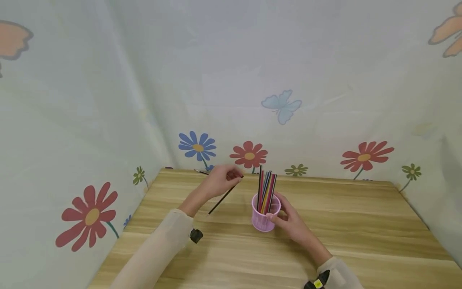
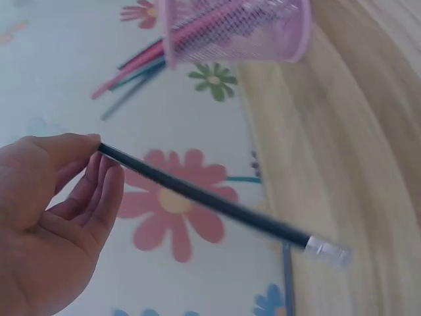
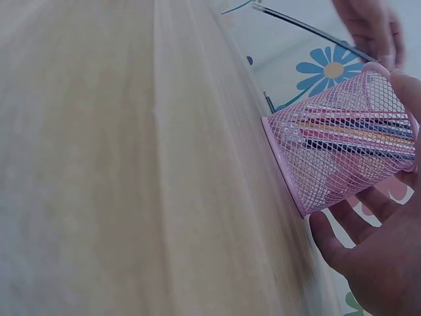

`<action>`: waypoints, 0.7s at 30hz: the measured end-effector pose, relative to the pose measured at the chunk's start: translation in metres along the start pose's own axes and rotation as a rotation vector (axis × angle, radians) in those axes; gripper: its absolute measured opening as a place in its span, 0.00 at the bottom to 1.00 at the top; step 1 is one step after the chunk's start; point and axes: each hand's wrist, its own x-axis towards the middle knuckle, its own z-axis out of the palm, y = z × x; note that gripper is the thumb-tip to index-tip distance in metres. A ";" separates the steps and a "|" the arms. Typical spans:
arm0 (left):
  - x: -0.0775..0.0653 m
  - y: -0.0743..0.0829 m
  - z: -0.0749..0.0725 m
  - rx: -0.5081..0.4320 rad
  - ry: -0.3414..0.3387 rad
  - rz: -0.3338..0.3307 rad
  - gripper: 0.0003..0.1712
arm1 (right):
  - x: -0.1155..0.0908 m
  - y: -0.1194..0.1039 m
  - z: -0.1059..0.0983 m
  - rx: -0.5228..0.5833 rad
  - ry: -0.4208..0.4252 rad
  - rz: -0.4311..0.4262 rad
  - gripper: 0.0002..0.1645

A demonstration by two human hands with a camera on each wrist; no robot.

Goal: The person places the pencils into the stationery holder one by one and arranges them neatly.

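My left hand (image 1: 219, 180) pinches a dark pencil (image 1: 222, 198) near one end, between thumb and fingertips. The pencil slants down over the wooden table, left of the pink mesh pencil cup (image 1: 262, 223). In the left wrist view its lower end carries a silvery eraser cap (image 2: 327, 251). Upright on the table, the cup holds several coloured pencils (image 1: 266, 186) leaning inside it. My right hand (image 1: 294, 225) grips the cup from its right side, thumb near the front and fingers curved round behind, as the right wrist view also shows the mesh wall (image 3: 342, 178).
Another pencil (image 1: 201, 172) lies at the table's far edge, partly hidden behind the left hand. The wooden table (image 1: 346, 224) meets a hanging cloth (image 1: 231, 72) printed with flowers and butterflies at the back and sides. Dark devices sit on both wrists.
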 end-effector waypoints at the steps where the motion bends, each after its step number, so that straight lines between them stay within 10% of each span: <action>1: 0.000 0.006 -0.002 -0.015 0.003 0.001 0.07 | 0.000 0.001 0.001 0.002 -0.004 -0.001 0.45; 12: -0.003 0.072 -0.031 -0.204 0.132 0.094 0.10 | 0.001 -0.001 0.003 -0.008 -0.003 0.012 0.45; 21: 0.001 0.091 -0.036 -0.370 0.226 0.130 0.11 | 0.000 -0.001 0.002 0.000 0.004 0.005 0.45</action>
